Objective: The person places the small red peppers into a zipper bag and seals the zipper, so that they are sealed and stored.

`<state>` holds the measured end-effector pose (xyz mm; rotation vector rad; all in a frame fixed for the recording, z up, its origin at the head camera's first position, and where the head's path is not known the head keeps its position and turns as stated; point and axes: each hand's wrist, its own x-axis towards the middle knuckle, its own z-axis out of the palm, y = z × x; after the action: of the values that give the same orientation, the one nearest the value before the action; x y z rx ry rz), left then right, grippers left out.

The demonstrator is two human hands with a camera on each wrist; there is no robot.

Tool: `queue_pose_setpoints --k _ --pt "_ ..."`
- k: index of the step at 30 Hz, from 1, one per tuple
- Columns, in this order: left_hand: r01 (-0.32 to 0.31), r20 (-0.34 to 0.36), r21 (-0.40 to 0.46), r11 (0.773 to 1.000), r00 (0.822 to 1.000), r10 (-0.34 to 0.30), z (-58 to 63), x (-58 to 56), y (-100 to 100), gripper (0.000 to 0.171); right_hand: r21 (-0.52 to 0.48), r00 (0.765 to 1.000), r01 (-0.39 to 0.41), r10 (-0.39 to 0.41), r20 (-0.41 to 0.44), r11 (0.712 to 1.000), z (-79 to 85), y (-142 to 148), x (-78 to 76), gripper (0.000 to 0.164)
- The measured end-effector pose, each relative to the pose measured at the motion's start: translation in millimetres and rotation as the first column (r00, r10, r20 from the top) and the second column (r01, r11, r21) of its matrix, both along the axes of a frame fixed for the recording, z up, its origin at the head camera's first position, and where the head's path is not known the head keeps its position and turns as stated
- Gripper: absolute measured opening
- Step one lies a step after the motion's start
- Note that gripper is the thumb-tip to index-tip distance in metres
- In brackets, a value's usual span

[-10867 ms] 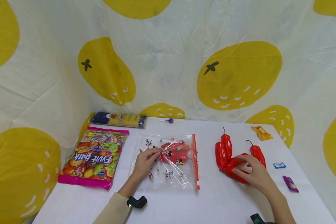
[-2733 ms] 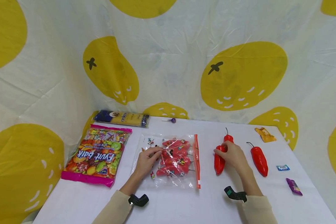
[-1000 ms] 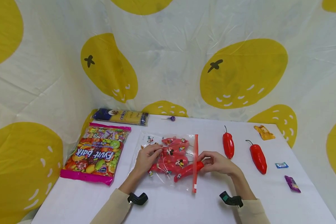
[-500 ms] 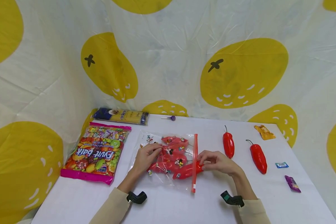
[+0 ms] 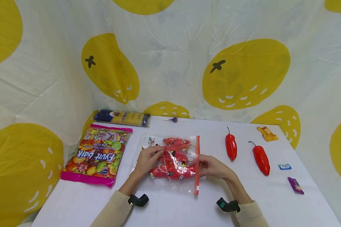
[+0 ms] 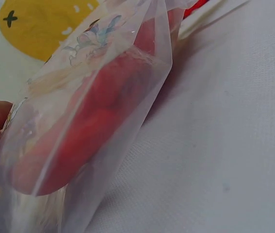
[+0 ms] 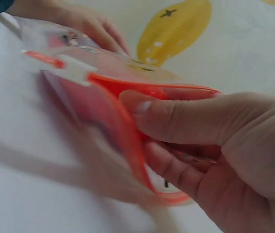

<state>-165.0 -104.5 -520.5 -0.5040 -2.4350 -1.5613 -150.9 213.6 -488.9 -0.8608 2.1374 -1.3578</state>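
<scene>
Held pepper (image 5: pixel 186 172) lies deeper in bag (image 5: pixel 197 184) than before.
Left fingers (image 5: pixel 155 148) pinch bag; right fingers (image 7: pixel 181 174) clamp pepper, tips partly hidden.

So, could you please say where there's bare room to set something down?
Bare cloth lies between the left sleeve and right sleeve, and between the right sleeve and purple candy. It's crowded around the fruit candy bag and pasta pack, and at the mouth of the zip bag, by the right hand.
</scene>
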Motion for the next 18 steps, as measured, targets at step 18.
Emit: queue_pose_setpoints --k 18 --pt "-0.056 0.006 0.034 0.998 0.998 0.056 22.5 13.8 12 0.015 0.103 0.985 0.17 -0.173 0.018 0.98 -3.3 -22 6.4 0.023"
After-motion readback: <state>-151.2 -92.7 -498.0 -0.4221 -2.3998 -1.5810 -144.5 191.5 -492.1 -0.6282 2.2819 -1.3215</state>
